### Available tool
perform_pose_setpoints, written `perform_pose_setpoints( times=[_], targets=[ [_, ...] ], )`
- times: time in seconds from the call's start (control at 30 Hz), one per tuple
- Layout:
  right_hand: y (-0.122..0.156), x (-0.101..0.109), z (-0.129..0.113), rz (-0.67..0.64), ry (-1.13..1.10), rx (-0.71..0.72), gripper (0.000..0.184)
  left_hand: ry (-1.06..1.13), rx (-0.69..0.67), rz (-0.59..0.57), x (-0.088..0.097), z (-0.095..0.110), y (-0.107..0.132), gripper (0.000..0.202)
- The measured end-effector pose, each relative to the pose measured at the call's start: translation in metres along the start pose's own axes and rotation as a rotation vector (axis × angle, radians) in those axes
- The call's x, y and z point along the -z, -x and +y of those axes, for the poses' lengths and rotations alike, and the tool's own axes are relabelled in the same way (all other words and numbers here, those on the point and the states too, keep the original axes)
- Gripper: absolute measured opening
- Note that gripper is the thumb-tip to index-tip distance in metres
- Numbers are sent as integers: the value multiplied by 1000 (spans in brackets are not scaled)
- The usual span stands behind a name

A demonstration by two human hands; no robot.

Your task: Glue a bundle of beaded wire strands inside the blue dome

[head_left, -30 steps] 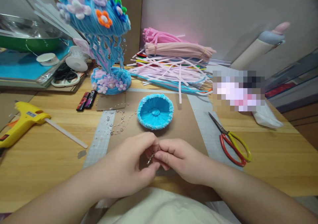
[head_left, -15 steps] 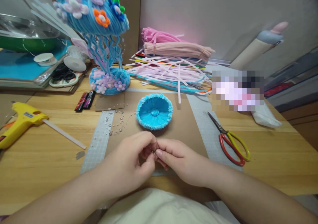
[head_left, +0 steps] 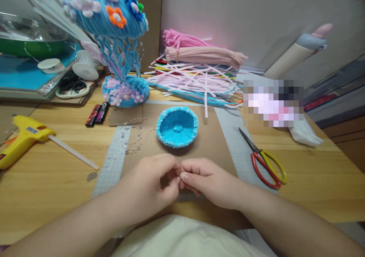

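Observation:
My left hand (head_left: 148, 186) and my right hand (head_left: 207, 181) meet fingertip to fingertip low over a brown cardboard sheet (head_left: 212, 143). Both pinch a tiny object between them; it is too small to name, perhaps a bead on thin wire. Just beyond the fingers sits a blue pipe-cleaner bowl (head_left: 177, 126), open side up. A strand of clear beads (head_left: 134, 139) lies to the left of the bowl.
A tall blue pipe-cleaner jellyfish with flowers (head_left: 114, 40) stands at the back left. Piled pipe cleaners (head_left: 199, 70) lie behind the bowl. Red-and-yellow scissors (head_left: 264, 162) rest to the right, a yellow glue gun (head_left: 23, 139) to the left, two lighters (head_left: 97, 114) near the jellyfish.
My hands have stayed pinched together and drifted slightly away from me. The small shiny piece seen dangling below my fingers a second ago is now hidden between them.

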State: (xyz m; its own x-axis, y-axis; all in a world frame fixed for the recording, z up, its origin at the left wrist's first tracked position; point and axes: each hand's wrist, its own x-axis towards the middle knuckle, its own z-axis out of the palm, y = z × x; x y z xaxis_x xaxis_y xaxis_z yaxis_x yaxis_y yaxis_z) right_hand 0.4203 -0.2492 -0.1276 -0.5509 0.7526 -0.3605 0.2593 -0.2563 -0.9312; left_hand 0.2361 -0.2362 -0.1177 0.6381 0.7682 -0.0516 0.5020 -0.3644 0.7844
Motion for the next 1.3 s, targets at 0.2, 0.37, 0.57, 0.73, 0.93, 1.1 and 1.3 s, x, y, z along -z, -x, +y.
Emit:
perform_pose_setpoints(
  times=[0.2, 0.37, 0.57, 0.73, 0.93, 1.1, 1.3],
  targets=[
    [-2, 1, 3, -8, -48, -57, 16, 11, 25, 28, 0, 0, -1, 10],
    [-1, 1, 0, -33, -140, -33, 17, 80, 29, 47, 1, 3, 0, 14],
    [-2, 0, 0, -54, -211, -25, 20, 106, 14, 81, 0, 2, 0, 11],
    [0, 0, -3, -21, -172, -13, 23, 255, 40, 114, -1, 3, 0, 14],
    [5, 3, -12, 39, -141, 70, 23, 602, 156, 107, 3, 6, -2, 12],
    [8, 4, -19, 125, -101, 161, 8, 855, 263, 89, 6, 5, -3, 17],
    [12, 3, -19, 300, 177, 404, 7, 1024, 262, 11, 6, -2, -2, 19]
  ],
)
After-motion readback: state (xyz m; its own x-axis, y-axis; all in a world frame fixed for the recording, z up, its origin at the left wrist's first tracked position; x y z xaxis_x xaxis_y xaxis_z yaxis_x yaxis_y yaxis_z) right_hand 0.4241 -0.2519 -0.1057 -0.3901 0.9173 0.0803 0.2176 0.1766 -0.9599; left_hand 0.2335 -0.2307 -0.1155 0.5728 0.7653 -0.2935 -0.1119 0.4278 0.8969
